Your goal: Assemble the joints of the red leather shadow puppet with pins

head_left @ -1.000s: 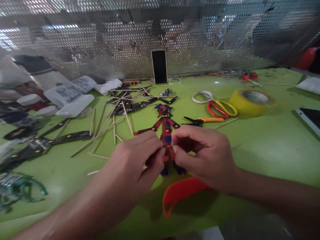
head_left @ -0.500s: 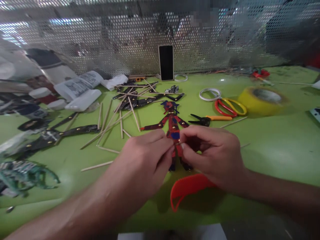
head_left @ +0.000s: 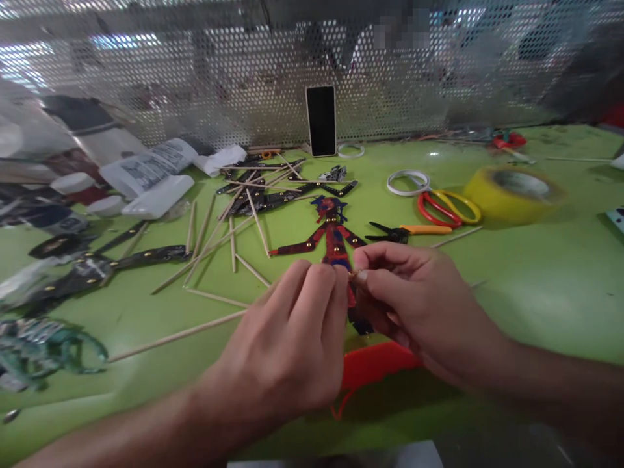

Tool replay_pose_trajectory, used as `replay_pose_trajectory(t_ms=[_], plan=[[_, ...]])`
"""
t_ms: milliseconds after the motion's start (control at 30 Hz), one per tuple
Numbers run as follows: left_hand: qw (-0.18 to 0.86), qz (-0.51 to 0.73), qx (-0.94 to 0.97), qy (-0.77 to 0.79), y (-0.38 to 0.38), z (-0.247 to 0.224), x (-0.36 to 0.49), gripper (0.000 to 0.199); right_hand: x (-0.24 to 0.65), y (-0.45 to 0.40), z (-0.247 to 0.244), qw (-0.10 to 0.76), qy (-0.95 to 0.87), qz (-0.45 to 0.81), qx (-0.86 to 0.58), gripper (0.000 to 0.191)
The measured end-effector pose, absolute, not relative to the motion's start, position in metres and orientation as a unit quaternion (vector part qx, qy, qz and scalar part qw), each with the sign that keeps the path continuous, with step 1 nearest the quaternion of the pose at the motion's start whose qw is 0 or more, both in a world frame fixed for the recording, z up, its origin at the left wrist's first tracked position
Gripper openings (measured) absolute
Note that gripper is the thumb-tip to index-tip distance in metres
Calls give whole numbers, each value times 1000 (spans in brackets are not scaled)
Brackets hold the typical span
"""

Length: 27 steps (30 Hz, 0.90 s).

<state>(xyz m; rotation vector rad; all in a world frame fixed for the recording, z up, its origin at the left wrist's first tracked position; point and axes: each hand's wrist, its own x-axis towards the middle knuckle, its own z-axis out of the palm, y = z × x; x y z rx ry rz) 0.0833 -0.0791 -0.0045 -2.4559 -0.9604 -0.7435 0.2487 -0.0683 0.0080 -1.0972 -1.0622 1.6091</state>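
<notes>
- The jointed flat puppet (head_left: 334, 238) lies face up on the green table (head_left: 546, 292), just above the middle of the work area, head towards 12 o'clock and legs towards 6.
- Its body is mottled dark red with blue patches; jagged blue and red pieces fringe the head.
- One arm stretches towards 9 o'clock and ends in a bright red tip; the other angles towards 4.
- Shiny round brass-coloured fasteners (head_left: 308, 245) dot the neck, torso and arms.
- One leg shows, red above and blackish at the foot; the other is hidden behind the left hand (head_left: 292, 331).
- That hand is at the puppet's 7 o'clock, fingers curled and bunched by the hips; its fingertips are hidden, so whether it grips anything I cannot tell.
- The right hand (head_left: 424, 305), at 4 o'clock, pinches thumb against forefinger on a small gold-coloured piece (head_left: 354, 275), too blurred to identify.
- An orange-red plastic piece (head_left: 377, 364) lies at 5 o'clock, partly under the right hand.
- Orange-handled pliers (head_left: 409, 232) lie near 3 o'clock, thin wooden sticks (head_left: 209, 247) towards 9 and 10, and a smartphone (head_left: 320, 121) stands at 12.
</notes>
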Motion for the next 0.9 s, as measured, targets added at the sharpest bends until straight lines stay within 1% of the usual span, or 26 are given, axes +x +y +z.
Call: replay_pose_trajectory(t_ms=[67,133,200,333,467,567,667,900], plan=[[223,-252,-878,-342,-78,-4,84,19,248,-67,6,446,-429,648,-444,11],[204,-240,-878,-360,-75,-1,85,21,249,-66,4,449,-458,619,-453,11],[136,-244,-887,-369,-72,3,84,22,250,-66,3,452,-509,570,-460,10],[-26,-291,-883,-367,-68,12,79,22,253,-67,2,463,-619,448,-449,7],[-116,-283,-873,-380,-66,21,73,24,256,-67,3,464,-697,332,-434,8],[-171,-279,-872,-364,-64,27,71,27,257,-67,3,460,-711,315,-428,10],[-171,-286,-873,-355,-63,28,69,27,256,-68,2,458,-699,342,-430,9],[-87,-299,-885,-346,-66,19,69,22,254,-69,1,455,-650,410,-450,10]])
